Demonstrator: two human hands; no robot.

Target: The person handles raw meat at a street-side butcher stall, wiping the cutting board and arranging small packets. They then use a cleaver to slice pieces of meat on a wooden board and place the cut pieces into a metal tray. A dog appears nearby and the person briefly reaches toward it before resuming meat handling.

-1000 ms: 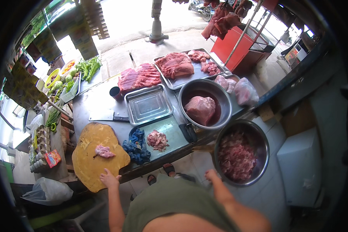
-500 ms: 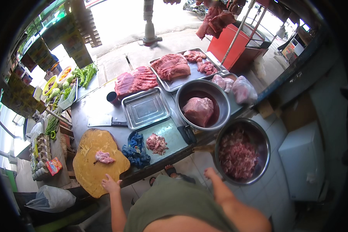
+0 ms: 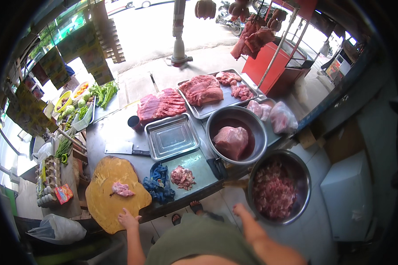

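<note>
My left hand (image 3: 129, 219) lies with fingers spread on the near edge of a thick round wooden chopping board (image 3: 102, 176). A small piece of pale pink meat (image 3: 123, 189) sits on the board beyond my fingertips. My right hand (image 3: 240, 210) hangs beside the left rim of a large steel bowl (image 3: 308, 194) of cut meat (image 3: 275, 192); its fingers look loosely extended, and nothing shows in them. Behind the board lies a cleaver (image 3: 119, 148), its blade to the left. To the board's right are a crumpled blue cloth (image 3: 158, 183) and a pile of meat scraps (image 3: 182, 177).
On the metal table stand an empty steel tray (image 3: 172, 136), a dark cup (image 3: 134, 122), and a basin (image 3: 263, 137) holding a large meat chunk (image 3: 231, 142). Slabs of meat (image 3: 161, 105) lie farther back. Egg trays (image 3: 50, 179) and vegetables (image 3: 104, 93) stand left; a white box (image 3: 349, 194) stands right.
The view has tilted, so the scene sits slightly lower and further right. My left hand stays on the board's edge and my right hand stays beside the bowl.
</note>
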